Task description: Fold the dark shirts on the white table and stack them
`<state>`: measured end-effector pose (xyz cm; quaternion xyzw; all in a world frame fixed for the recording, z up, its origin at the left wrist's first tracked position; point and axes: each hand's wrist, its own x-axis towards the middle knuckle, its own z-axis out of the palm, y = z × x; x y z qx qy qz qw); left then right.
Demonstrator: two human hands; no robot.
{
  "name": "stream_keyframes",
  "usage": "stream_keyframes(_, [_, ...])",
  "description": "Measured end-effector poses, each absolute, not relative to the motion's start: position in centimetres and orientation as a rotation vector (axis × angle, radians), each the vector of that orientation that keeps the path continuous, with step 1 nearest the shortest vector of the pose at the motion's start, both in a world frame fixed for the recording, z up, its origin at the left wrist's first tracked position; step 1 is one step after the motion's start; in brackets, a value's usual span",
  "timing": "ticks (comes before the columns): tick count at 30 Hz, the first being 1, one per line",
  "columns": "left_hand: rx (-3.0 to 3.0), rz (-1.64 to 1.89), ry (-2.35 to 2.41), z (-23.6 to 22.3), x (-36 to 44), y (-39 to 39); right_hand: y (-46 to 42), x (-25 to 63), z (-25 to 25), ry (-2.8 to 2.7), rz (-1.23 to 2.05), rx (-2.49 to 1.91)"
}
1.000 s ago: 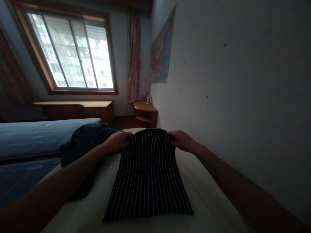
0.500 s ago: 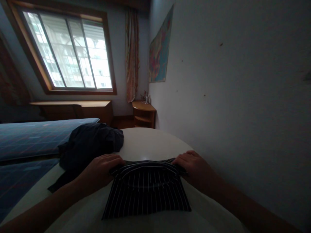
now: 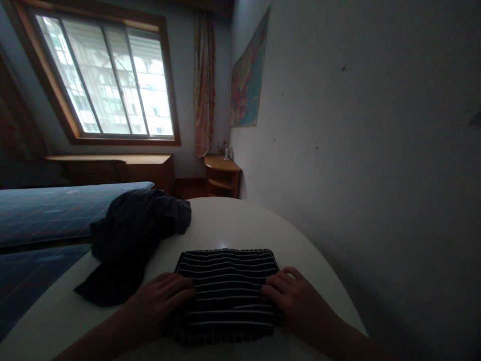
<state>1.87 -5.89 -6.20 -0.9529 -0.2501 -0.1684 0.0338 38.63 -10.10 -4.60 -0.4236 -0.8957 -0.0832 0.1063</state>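
A dark garment with thin white stripes (image 3: 229,291) lies folded into a compact rectangle on a round whitish table (image 3: 240,220). Stripes run crosswise over its top face. At its left edge is my left hand (image 3: 167,301), its fingers bent over the cloth and its thumb out of sight. My right hand (image 3: 295,298) curls its fingers over the opposite edge in the same way. To the left of the folded garment, a crumpled dark navy garment (image 3: 139,230) is heaped on the table, with one part trailing toward me.
Blue checked mattresses (image 3: 67,210) stand left of the table. A pale wall (image 3: 338,190) runs close along the right side. Beyond are a wooden desk (image 3: 150,160) under the window and a corner shelf (image 3: 223,165) with small items.
Both hands have drawn the striped garment's far end toward me and folded it over. It is now shorter, with crosswise stripes on top. The navy garment has stayed in place.
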Motion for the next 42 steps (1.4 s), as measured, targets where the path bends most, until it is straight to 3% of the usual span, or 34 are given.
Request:
stream_keyframes(10, [-3.063, -0.303, -0.733, -7.9, 1.7, -6.2, -9.8, 38.5, -6.9, -2.753, -0.127, -1.184])
stream_keyframes(19, [-3.047, -0.324, -0.892, -8.6, 2.7, -0.3, -3.5, 39.1, -6.3, -2.755, -0.020, -1.297])
stream_keyframes(28, [-3.034, -0.714, -1.034, -7.8, 1.0, -0.3, -3.5, 38.4, -1.8, -2.679, 0.384, -1.295])
stream_keyframes(33, [-2.894, -0.917, -1.166, -7.5, 0.2, -0.9, -4.9, 36.9, -2.5, -2.659, 0.422, -1.160])
stream_keyframes(37, [-2.800, -0.757, -1.374, -6.7, 0.7, -1.4, -4.9, 36.5, -3.9, -2.598, 0.335, -1.117])
stream_keyframes(42, [-2.981, -0.462, -1.262, -6.2, 0.7, -1.9, -4.2, 37.4, -4.6, -2.585, 0.393, -1.111])
